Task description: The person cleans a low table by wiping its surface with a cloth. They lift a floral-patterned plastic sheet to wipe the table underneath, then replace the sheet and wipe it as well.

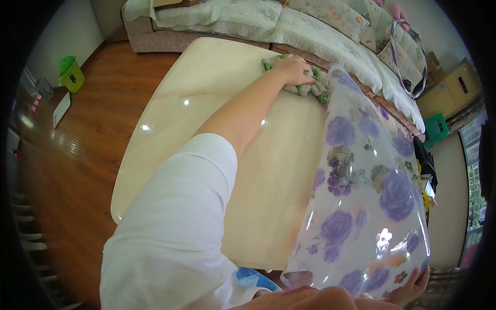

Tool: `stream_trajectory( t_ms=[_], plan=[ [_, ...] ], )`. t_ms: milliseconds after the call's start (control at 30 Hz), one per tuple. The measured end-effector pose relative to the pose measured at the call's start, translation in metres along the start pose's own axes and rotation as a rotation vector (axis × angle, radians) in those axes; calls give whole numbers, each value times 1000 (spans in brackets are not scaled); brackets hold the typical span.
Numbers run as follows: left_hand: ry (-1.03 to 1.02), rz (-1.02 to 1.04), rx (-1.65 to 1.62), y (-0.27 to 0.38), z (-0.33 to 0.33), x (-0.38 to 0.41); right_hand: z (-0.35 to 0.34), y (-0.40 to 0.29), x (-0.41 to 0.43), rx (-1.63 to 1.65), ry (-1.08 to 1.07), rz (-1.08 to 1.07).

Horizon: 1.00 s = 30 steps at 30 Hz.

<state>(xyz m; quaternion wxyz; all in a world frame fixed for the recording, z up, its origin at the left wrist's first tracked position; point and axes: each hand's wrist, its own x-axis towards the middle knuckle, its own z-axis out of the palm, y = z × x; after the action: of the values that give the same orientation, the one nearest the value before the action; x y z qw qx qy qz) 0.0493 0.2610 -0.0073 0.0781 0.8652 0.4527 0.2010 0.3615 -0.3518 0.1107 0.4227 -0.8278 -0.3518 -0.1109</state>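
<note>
My left hand (292,70) presses a crumpled green and white cloth (310,87) onto the far part of a cream-coloured table (271,193) with a glossy top and rounded corners. The white-sleeved left arm stretches across the tabletop. At the lower right, my right hand (412,286) grips the edge of a clear plastic tablecloth (364,209) printed with purple flowers. This sheet is folded back over the right side of the table, its curved edge running from the far side to the near side. Part of the right hand is hidden by the sheet.
Beyond the table's far edge stands a sofa (240,21) with quilted covers and cushions. A lime-green bin (72,77) stands on the wooden floor (93,143) at left. A green plastic stool (436,130) and cardboard boxes (451,91) are at far right.
</note>
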Motion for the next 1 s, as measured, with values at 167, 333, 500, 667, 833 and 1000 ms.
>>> stream_trajectory(
  t_ms=[167, 333, 500, 667, 833, 1000],
  plan=[
    [39, -187, -14, -63, -21, -4, 18, -42, -18, -176, 166, -121],
    [105, -419, 80, -144, -74, -66, 10, -39, -24, -73, 32, -80],
    [127, -485, 114, -166, -100, -143, 14, -14, -11, 29, -38, -99],
    [87, -429, 59, -140, -126, -237, 26, -26, -16, 67, -12, -141],
    [106, -331, 0, -101, -145, -355, 28, -54, -25, 30, -56, -141],
    [164, -216, 7, -56, -152, -451, 33, -25, -18, -7, -20, -152]
  ],
)
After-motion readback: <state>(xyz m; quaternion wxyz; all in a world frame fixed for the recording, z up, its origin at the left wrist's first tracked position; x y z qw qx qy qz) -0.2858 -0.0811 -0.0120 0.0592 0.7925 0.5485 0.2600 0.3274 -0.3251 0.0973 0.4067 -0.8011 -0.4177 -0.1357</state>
